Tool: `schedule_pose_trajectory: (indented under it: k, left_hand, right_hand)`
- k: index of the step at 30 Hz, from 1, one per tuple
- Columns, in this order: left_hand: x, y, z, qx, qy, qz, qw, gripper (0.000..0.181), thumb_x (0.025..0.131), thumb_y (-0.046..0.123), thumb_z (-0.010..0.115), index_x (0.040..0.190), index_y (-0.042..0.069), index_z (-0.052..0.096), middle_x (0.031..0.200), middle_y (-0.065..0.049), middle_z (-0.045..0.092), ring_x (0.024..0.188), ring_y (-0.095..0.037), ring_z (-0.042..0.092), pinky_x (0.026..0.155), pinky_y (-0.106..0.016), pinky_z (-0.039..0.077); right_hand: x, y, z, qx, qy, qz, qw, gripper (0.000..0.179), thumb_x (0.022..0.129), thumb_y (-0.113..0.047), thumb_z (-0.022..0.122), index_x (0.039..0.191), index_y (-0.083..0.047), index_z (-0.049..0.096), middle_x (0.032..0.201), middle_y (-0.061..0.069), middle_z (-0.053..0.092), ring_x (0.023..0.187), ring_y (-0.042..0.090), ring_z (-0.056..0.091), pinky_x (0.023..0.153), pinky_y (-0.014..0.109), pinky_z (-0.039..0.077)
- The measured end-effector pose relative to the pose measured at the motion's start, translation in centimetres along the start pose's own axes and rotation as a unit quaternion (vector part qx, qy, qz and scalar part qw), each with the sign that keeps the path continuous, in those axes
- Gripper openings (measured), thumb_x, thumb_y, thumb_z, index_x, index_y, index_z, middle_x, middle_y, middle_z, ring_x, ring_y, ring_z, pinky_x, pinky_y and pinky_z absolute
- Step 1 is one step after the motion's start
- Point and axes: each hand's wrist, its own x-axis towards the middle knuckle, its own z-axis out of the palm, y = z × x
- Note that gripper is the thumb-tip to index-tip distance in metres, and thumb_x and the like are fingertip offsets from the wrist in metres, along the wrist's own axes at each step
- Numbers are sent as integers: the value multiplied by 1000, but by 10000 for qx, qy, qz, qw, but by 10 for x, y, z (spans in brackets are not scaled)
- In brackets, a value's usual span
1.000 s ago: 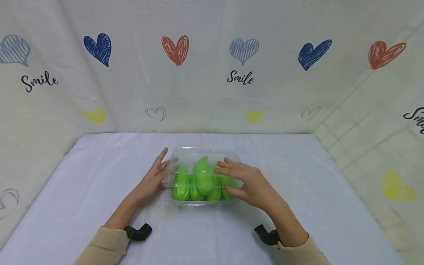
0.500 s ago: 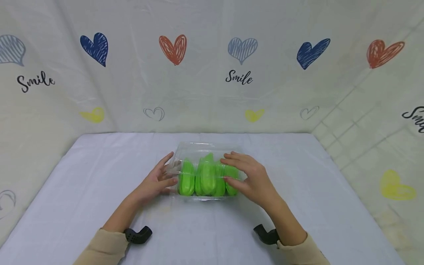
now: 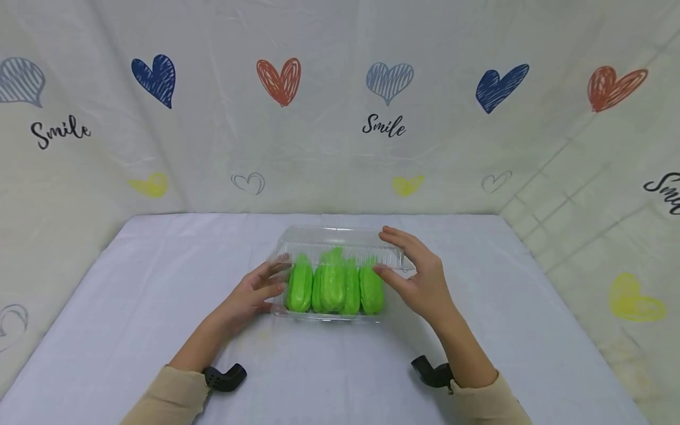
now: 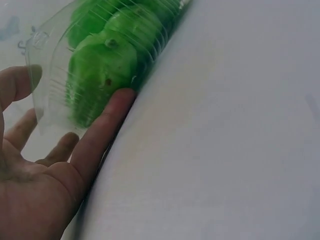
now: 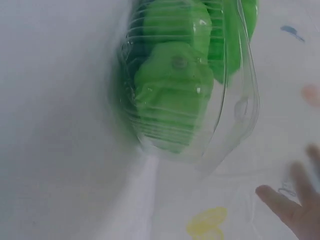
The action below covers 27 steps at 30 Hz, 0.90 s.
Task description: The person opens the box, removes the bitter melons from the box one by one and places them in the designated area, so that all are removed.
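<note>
My L hand (image 3: 254, 292), fingers spread, touches L end of the clear box (image 3: 326, 317), mid-table (image 3: 329, 378); some tips blurry thru plastic. My R hand (image 3: 418, 268), thumb & fingers apart, is by lid's (image 3: 334, 236) R end; can't tell if touching. R wrist cam cuts it off. Green pieces (image 3: 333, 286) inside overlap, can't count.

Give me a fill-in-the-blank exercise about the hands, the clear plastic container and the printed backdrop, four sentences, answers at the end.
1. In the head view, the rectangular clear plastic container lies ____ the left hand and the right hand.
2. The bright green, elongated pieces are ____ the container, not outside it.
3. The curly black word on the white cloth backdrop reads ____.
4. In the head view, the ____ hand reaches higher in the picture than the other.

Missing words: between; inside; Smile; right.
</note>
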Motion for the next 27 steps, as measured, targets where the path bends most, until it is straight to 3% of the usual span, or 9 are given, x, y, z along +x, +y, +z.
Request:
schedule_pose_trajectory:
  k: [4, 11, 14, 21, 27]
  left_hand:
    - [0, -2, 1, -117, 9, 91, 9999, 69, 100, 10, 57, 159, 13, 22, 166, -7, 19, 150, -36, 22, 87, -45, 56]
    - [-1, -2, 1, -154, -6, 135, 9998, 68, 101, 10, 55, 160, 16, 21, 167, -7, 16, 151, -35, 20, 88, -45, 56]
    - [0, -2, -2, -135, -136, 161, 9997, 68, 102, 10, 53, 160, 17, 19, 167, -6, 14, 152, -34, 18, 91, -47, 55]
    - [0, -7, -9, -353, -404, 315, 9981, 69, 101, 2, 49, 161, 13, 15, 168, -8, 9, 151, -38, 14, 94, -45, 53]
    - [-2, -6, -6, -391, -527, 355, 9972, 72, 101, 2, 50, 161, 12, 12, 168, -9, 9, 152, -38, 14, 97, -45, 52]
  right_hand:
    - [2, 5, -2, 464, 132, 329, 9983, 66, 85, -1, 75, 145, -17, 52, 146, 1, 54, 133, 16, 52, 100, 50, 50]
    - [4, 14, -5, 1181, 325, 513, 9911, 71, 89, 7, 68, 151, -16, 43, 149, 6, 49, 125, 19, 55, 101, 26, 49]
    - [9, 16, -7, 1392, 368, 589, 9878, 68, 89, 7, 67, 150, -14, 43, 147, 10, 49, 126, 22, 56, 102, 25, 48]
    - [23, 23, -8, 1953, 349, 874, 9762, 63, 92, 3, 65, 149, -13, 43, 142, 15, 52, 128, 24, 55, 109, 35, 44]
    - [27, 30, -12, 2176, 354, 970, 9706, 55, 94, 3, 62, 146, -8, 46, 141, 17, 55, 128, 24, 54, 108, 32, 44]
